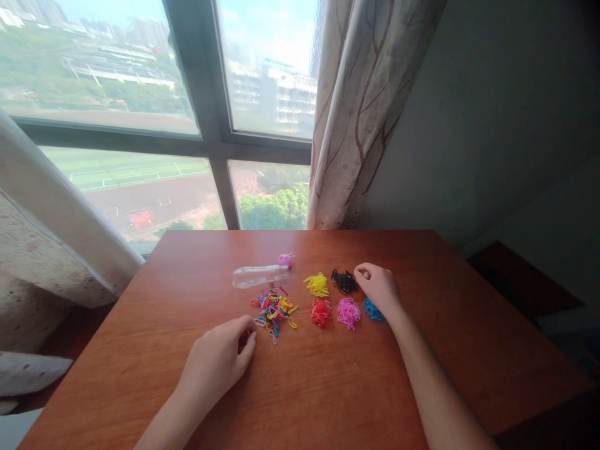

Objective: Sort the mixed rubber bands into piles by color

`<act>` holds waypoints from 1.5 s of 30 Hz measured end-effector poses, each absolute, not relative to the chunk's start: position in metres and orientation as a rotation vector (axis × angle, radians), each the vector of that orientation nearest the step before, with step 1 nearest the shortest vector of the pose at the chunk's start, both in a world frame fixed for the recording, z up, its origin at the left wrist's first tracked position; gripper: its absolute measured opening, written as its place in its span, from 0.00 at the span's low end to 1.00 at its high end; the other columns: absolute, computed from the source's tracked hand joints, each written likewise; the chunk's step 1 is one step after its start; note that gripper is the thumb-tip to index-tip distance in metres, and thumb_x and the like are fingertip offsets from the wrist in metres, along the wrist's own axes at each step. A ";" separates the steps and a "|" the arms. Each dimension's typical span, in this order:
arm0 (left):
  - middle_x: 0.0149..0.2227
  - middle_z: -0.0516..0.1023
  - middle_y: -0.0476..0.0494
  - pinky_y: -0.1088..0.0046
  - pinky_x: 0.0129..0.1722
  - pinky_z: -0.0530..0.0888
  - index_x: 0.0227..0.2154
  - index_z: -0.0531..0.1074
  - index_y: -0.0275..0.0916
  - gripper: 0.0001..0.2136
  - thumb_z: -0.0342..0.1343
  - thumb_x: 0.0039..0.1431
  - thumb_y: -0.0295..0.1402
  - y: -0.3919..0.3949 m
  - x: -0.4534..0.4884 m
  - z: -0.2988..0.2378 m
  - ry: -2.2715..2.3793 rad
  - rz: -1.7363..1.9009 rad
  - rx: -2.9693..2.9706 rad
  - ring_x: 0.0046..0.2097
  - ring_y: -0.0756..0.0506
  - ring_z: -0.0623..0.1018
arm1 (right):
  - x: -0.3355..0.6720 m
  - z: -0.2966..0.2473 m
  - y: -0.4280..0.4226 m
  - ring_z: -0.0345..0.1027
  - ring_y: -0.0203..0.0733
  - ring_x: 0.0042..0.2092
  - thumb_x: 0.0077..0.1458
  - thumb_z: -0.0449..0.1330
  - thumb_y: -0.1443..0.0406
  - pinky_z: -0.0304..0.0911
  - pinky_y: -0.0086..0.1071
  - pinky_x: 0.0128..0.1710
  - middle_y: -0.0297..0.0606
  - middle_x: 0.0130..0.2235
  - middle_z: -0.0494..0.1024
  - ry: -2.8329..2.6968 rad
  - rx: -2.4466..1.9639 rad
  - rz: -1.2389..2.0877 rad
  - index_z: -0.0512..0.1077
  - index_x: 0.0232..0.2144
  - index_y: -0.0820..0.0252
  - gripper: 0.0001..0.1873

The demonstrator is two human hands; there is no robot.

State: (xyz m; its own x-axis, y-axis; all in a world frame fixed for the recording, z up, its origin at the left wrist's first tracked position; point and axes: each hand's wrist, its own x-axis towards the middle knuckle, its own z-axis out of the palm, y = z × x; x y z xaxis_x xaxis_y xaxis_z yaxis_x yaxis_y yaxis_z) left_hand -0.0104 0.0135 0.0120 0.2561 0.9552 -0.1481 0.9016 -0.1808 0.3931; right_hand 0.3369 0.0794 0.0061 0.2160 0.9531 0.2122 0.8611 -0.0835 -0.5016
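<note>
A loose pile of mixed-colour small rubber bands (pixel 275 310) lies on the table in front of me. At its left edge is my left hand (pixel 218 355), fingers curled and thumb brought in; what the fingertips hold, if anything, is too small to make out. My right hand (pixel 382 289) is pinched at the right side of a black rubber band pile (pixel 344 282), its fingertip contents hidden. Sorted by colour nearby are a yellow pile (pixel 317 285), a red pile (pixel 322 313), a pink pile (pixel 349 313) and a blue pile (pixel 373 309), the last partly covered by my right hand.
Behind the mixed pile, a clear plastic bottle-like container (pixel 257 276) lies on its side, with a pink-purple piece (pixel 285 260) by its right end. The wooden table (pixel 300 394) meets a window (pixel 215 150) at the back, with a patterned curtain (pixel 360 106) on the right.
</note>
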 end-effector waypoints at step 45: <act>0.33 0.79 0.50 0.75 0.35 0.67 0.38 0.72 0.44 0.10 0.45 0.63 0.35 0.014 -0.011 0.012 1.582 0.273 2.168 0.35 0.46 0.77 | 0.188 -0.015 -0.018 0.66 0.34 0.27 0.58 0.54 0.70 0.46 0.29 0.28 0.29 0.26 0.74 -1.940 -1.700 0.393 0.70 0.29 0.56 0.08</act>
State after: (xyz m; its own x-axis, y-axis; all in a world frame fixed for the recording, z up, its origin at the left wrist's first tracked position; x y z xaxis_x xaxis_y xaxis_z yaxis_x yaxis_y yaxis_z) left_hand -0.0108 0.0141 0.0119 0.3259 0.9404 -0.0973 0.8536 -0.2485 0.4578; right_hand 0.1884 -0.0180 -0.0153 -0.0713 0.9783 0.1945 0.8255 0.1673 -0.5390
